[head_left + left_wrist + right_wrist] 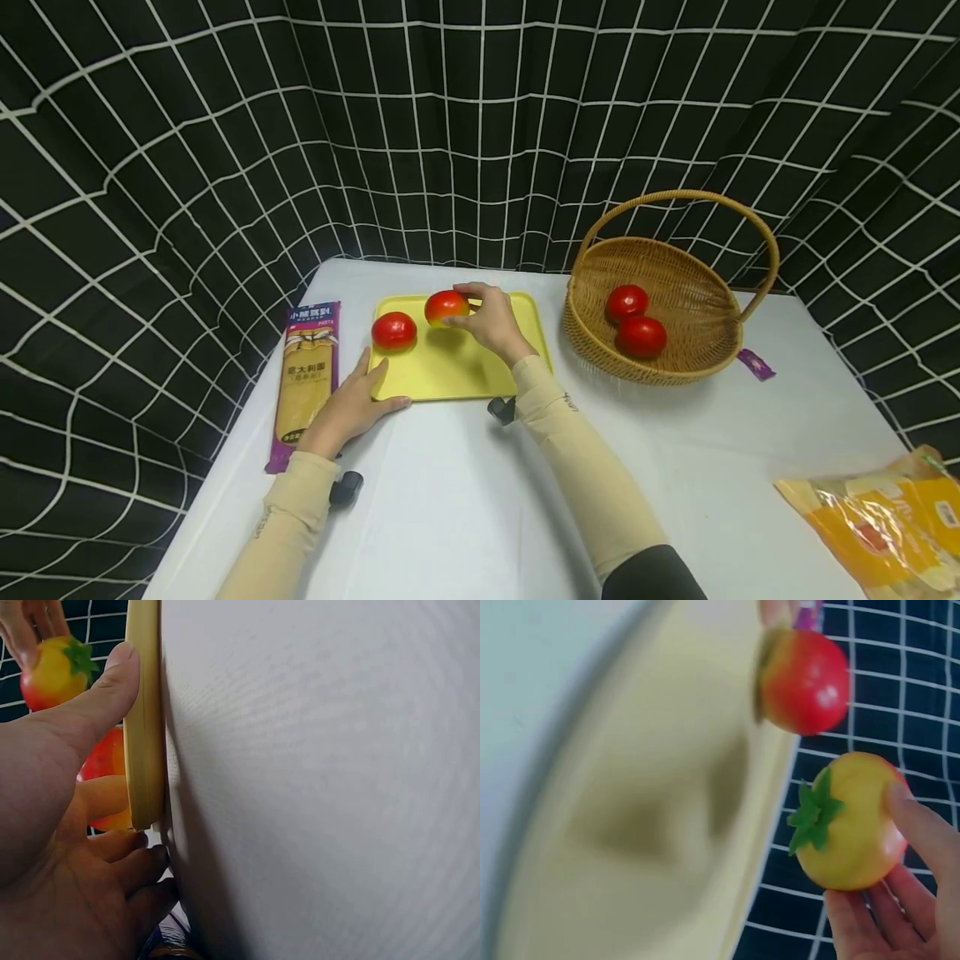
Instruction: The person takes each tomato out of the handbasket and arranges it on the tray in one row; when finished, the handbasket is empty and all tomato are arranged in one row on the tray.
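My right hand [491,321] grips a toy tomato [445,308] between thumb and fingers, a little above the yellow tray [450,387]. Its yellow underside and green leafy stem face down in the right wrist view. Another red tomato [393,331] rests at the tray's left end. Around the tray's near left corner, my left hand [360,404] lies with spread fingers. In the left wrist view, the left thumb [112,686] lies against the tray's edge, with the other fingers beside the corner.
A wicker basket [588,333] with a tall handle stands right of the tray, holding two red tomatoes [637,325]. A pasta packet [307,375] lies on the left, partly behind the left hand. On the right lie a small purple wrapper [756,365] and an orange bag [885,517].
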Tool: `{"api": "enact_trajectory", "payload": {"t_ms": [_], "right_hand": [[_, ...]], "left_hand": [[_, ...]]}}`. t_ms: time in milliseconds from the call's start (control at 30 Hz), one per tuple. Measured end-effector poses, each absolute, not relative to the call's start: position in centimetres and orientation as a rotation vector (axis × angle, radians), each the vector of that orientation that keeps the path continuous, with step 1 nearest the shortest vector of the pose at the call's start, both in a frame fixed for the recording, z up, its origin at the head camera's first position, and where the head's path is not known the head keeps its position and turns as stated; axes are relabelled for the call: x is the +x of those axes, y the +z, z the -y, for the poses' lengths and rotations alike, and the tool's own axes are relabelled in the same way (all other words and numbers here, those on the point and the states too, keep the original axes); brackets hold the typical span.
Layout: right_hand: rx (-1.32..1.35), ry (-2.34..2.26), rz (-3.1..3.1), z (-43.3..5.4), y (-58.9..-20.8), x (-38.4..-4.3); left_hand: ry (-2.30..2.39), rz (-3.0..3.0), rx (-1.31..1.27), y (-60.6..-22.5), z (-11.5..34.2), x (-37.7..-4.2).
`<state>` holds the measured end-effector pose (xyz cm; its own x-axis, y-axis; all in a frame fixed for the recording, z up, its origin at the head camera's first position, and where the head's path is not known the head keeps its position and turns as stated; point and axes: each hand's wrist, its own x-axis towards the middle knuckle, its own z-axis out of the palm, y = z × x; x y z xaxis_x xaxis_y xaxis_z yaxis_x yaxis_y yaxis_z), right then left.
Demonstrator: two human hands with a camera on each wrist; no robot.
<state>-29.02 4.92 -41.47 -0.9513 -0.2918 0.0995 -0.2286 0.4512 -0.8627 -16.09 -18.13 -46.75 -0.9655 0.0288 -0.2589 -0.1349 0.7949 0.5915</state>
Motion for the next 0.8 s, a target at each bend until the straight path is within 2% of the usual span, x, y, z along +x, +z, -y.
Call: {"api": "enact_trajectory", "payload": {"t_ms": [800], "right_hand": [[-0.463,-1.582,-2.648,-2.8,-46.2,-28.4]], "left_hand": [[0.943,-2.730,-0.070,-46.8,18.1,-16.0]]}}
